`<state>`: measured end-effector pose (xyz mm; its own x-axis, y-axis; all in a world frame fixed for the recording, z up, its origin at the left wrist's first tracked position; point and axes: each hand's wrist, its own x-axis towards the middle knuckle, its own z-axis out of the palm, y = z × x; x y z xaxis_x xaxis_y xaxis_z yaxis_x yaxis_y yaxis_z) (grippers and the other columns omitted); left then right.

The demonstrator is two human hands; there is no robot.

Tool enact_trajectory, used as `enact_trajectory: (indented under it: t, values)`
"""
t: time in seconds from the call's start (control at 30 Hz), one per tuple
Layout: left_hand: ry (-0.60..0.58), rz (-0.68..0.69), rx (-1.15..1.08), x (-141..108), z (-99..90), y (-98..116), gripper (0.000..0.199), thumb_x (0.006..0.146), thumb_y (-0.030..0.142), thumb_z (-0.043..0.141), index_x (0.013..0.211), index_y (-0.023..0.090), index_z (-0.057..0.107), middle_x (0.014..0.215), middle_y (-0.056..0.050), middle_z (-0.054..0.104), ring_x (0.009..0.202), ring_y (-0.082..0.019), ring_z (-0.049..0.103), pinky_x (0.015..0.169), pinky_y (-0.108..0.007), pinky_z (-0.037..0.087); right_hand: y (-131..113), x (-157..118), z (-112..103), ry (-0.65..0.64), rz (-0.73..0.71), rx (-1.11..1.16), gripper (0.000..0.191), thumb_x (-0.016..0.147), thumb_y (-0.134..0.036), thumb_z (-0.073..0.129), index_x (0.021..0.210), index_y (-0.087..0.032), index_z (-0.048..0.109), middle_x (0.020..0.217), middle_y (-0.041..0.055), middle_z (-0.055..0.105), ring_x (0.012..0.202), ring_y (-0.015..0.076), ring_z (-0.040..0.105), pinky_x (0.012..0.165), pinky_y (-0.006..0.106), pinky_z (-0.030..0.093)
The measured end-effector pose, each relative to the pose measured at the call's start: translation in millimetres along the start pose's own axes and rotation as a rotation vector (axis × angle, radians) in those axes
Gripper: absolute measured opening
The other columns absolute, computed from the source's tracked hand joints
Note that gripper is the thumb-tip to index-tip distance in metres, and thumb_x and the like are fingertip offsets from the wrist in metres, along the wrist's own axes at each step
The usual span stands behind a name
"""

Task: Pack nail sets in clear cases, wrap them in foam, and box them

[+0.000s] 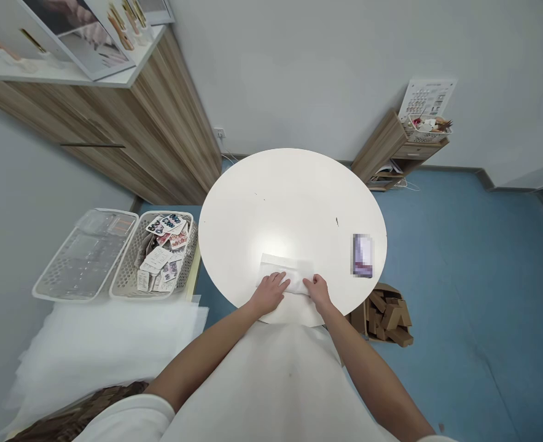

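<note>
White sheet (294, 270): on table (290, 196), under and between the hands. Left hand (270, 294): spread over it, apparently steadying. Right hand (317, 290): pinching its right edge, seemingly keeping it taut.

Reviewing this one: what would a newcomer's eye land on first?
Probably the round white table mid-picture, with the left hand and right hand on a white sheet near its front edge. Next, perhaps the pixelated purple item toward the table's right side, then the basket of printed cards beyond its left.
</note>
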<state>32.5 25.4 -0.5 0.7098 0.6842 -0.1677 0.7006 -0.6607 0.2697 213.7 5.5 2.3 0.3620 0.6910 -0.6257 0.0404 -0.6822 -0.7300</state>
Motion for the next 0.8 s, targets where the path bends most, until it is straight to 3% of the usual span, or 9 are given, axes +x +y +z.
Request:
enact_trajectory:
  t: [0.13,0.27,0.37,0.43,0.57,0.67,0.73,0.8]
  values:
    - [-0.001,0.037,-0.013,-10.2,5.1,10.1,0.051,0.076,0.021,0.048,0.126,0.024,0.036,0.135,-0.009,0.036,0.119,-0.026,0.035,0.088,-0.038,0.032,6.6,-16.0,12.8,-0.003,-0.060,0.024,0.020,0.068,-0.034,0.050,0.082,-0.019,0.048,0.071,-0.0011,0.054,0.053,0.0098,0.049,0.045,0.021,0.041]
    - [0.032,-0.011,-0.042,-16.3,3.4,15.9,0.060,0.075,0.025,0.048,0.131,0.018,0.028,0.137,-0.012,0.033,0.121,-0.027,0.034,0.093,-0.041,0.028,2.6,-24.7,29.0,-0.141,-0.137,0.005,0.026,0.069,-0.033,0.052,0.090,-0.018,0.052,0.076,0.0008,0.058,0.053,0.0097,0.053,0.050,0.023,0.045]
    - [0.059,0.009,-0.043,-20.7,1.1,17.4,0.068,0.076,0.025,0.047,0.136,0.017,0.017,0.140,-0.013,0.028,0.123,-0.027,0.031,0.096,-0.043,0.024,-1.1,-25.0,30.0,-0.216,-0.173,-0.039,0.029,0.072,-0.027,0.048,0.099,-0.016,0.054,0.078,0.0027,0.060,0.060,0.0113,0.057,0.056,0.025,0.048]
    - [0.038,0.042,-0.026,-23.3,1.4,17.6,0.067,0.075,0.025,0.047,0.136,0.018,0.018,0.140,-0.012,0.029,0.124,-0.027,0.030,0.098,-0.044,0.021,-1.9,-24.4,24.7,-0.234,-0.199,-0.087,0.033,0.072,-0.021,0.046,0.103,-0.015,0.054,0.082,0.0038,0.061,0.063,0.0119,0.057,0.061,0.027,0.048]
    - [-0.018,0.030,-0.004,-26.9,4.0,15.6,0.062,0.073,0.026,0.050,0.132,0.021,0.029,0.139,-0.011,0.031,0.126,-0.029,0.026,0.099,-0.047,0.019,1.7,-27.6,14.5,-0.192,-0.292,-0.216,0.043,0.068,-0.017,0.053,0.111,-0.019,0.054,0.105,0.0066,0.055,0.076,0.0145,0.056,0.077,0.033,0.046]
    - [0.002,0.012,-0.038,-29.2,4.6,12.4,0.061,0.072,0.025,0.051,0.130,0.024,0.032,0.142,-0.010,0.027,0.128,-0.028,0.023,0.099,-0.046,0.019,7.2,-33.5,18.6,-0.144,-0.401,-0.508,0.051,0.070,-0.021,0.057,0.120,-0.024,0.047,0.123,0.0084,0.040,0.081,0.0159,0.057,0.082,0.034,0.044]
    - [0.043,-0.066,-0.083,-31.8,4.6,9.5,0.060,0.072,0.026,0.051,0.129,0.025,0.033,0.143,-0.009,0.024,0.129,-0.028,0.021,0.100,-0.045,0.018,9.8,-37.0,25.2,-0.105,-0.425,-0.717,0.051,0.075,-0.023,0.052,0.125,-0.025,0.041,0.131,0.0092,0.031,0.084,0.0170,0.058,0.080,0.033,0.044]
    - [0.098,-0.280,-0.151,-35.8,5.2,5.1,0.059,0.075,0.032,0.050,0.130,0.023,0.031,0.143,-0.011,0.023,0.129,-0.029,0.021,0.099,-0.046,0.020,10.4,-38.9,30.8,-0.078,-0.416,-0.831,0.050,0.078,-0.024,0.048,0.127,-0.025,0.037,0.135,0.0089,0.027,0.088,0.0183,0.058,0.079,0.032,0.044]
